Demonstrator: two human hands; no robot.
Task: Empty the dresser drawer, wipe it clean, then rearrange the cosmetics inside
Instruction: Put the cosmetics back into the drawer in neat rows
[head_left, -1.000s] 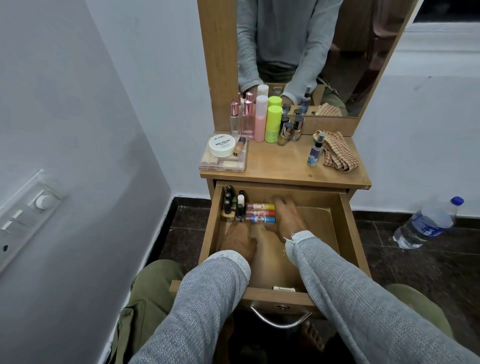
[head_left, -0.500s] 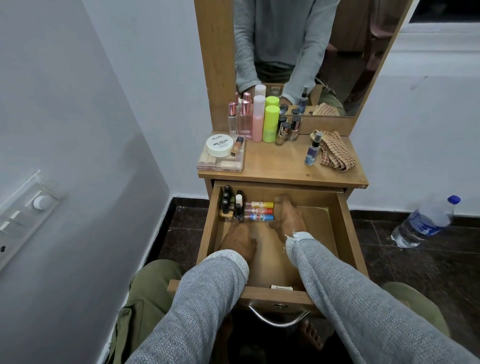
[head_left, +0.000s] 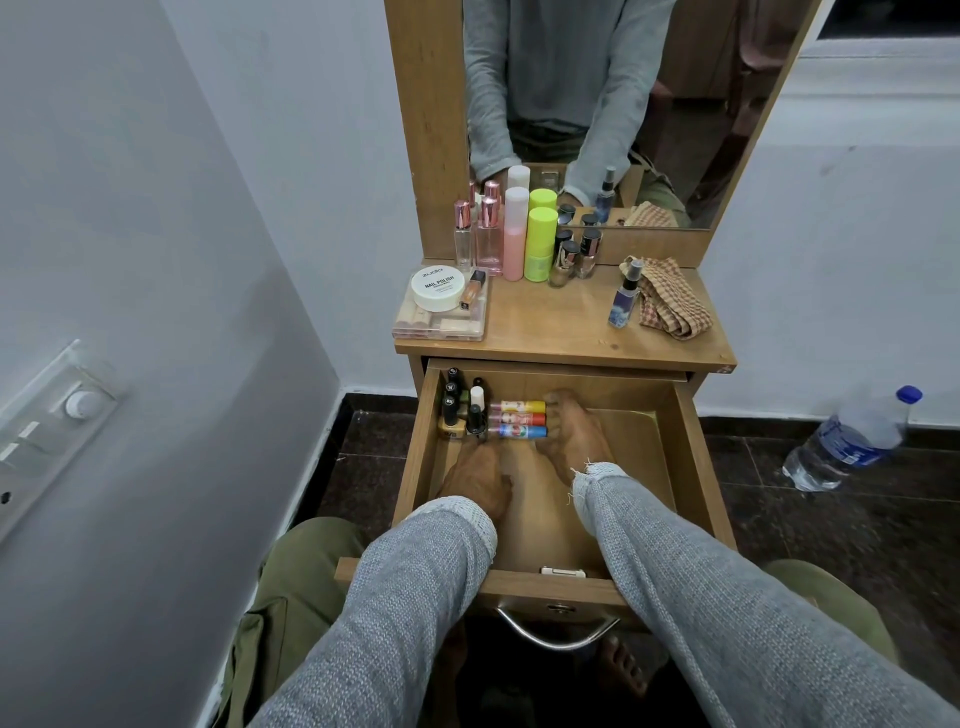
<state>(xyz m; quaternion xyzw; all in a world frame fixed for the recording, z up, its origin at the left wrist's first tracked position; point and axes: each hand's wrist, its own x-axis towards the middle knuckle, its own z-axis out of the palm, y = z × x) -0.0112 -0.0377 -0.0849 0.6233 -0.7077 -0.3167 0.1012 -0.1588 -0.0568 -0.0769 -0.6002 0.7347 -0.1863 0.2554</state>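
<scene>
1. The open wooden dresser drawer holds three colourful lying tubes beside dark upright nail-polish bottles in its back-left corner.
2. The right hand, fingers relaxed, touches the tube ends.
3. The left hand rests just below the bottles; its grasp cannot be told.
4. The drawer's right half lies bare.

The person wears a grey knitted sweater whose long sleeves end in paler ribbed cuffs, the right cuff frayed with loose threads, plus olive-green trousers, and bare feet.
</scene>
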